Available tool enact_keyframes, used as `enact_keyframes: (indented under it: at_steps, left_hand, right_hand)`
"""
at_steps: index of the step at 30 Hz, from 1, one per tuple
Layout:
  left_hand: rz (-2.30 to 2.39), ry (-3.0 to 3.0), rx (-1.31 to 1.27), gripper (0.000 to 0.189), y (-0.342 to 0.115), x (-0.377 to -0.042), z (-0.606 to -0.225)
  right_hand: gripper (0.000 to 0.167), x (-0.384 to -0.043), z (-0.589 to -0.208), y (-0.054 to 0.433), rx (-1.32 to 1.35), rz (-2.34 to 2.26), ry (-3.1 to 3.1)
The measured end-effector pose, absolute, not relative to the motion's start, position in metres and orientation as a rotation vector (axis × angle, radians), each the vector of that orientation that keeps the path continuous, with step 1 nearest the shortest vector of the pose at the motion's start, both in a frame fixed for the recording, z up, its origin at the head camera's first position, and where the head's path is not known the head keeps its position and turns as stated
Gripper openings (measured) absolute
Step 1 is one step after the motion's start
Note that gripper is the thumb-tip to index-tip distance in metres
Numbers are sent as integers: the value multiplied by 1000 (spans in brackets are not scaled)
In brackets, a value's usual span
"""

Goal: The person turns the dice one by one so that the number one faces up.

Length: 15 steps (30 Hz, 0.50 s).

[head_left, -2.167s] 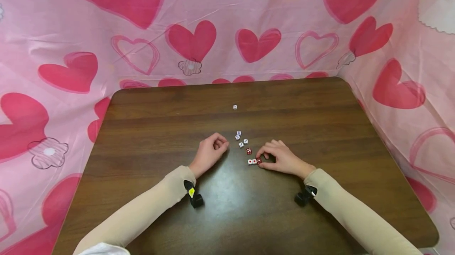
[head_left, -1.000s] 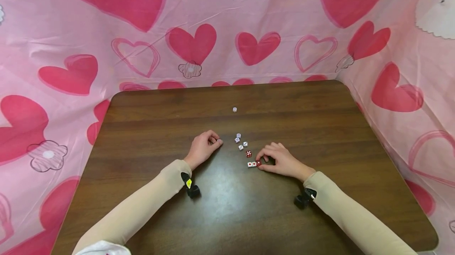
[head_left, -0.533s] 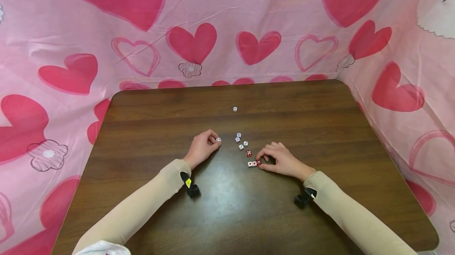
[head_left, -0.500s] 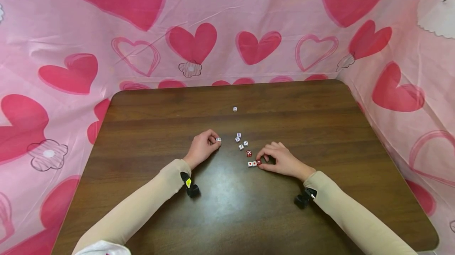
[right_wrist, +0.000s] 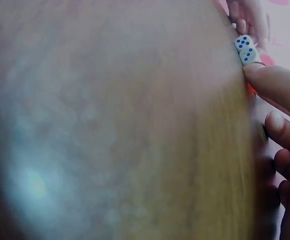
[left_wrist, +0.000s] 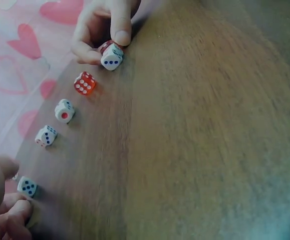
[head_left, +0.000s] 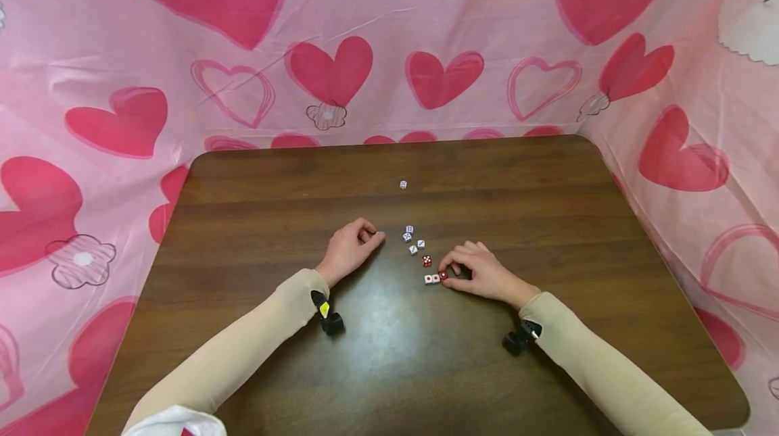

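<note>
In the head view my left hand (head_left: 348, 251) is just above the table, left of the loose dice. Its thumb and fingers pinch a white die (left_wrist: 27, 186), clear in the left wrist view but mostly covered from above. My right hand (head_left: 483, 272) rests on the table, thumb and index finger gripping a red die (head_left: 443, 275). Left of that die, two white dice (head_left: 431, 279) with red single pips on top continue the row. Behind this row lies another red die (head_left: 427, 261), showing several white pips.
Several white dice, including a near one (head_left: 413, 250) and a farther one (head_left: 410, 229), lie loose between the hands. A lone white die (head_left: 403, 184) sits farther back. The brown wooden table (head_left: 292, 186) meets a pink heart-patterned cloth (head_left: 438, 30) at its back and sides.
Since half a second ago my left hand has shifted slightly right, and its die has become mostly hidden from above. Earlier it drew back leftward. The right hand keeps its place on the red die.
</note>
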<state>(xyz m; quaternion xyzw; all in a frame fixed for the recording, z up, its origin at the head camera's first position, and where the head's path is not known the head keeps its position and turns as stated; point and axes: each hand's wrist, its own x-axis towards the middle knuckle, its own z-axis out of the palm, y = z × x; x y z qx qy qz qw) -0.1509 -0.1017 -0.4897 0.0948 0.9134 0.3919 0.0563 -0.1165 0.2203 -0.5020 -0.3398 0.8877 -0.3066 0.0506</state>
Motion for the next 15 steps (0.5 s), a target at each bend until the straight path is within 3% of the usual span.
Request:
enact_keyframes:
  at_steps: [15]
  left_hand:
    - [1083, 2816, 283, 20, -97, -149, -489]
  right_hand:
    - [19, -116, -500, 221, -1023, -912, 2697]
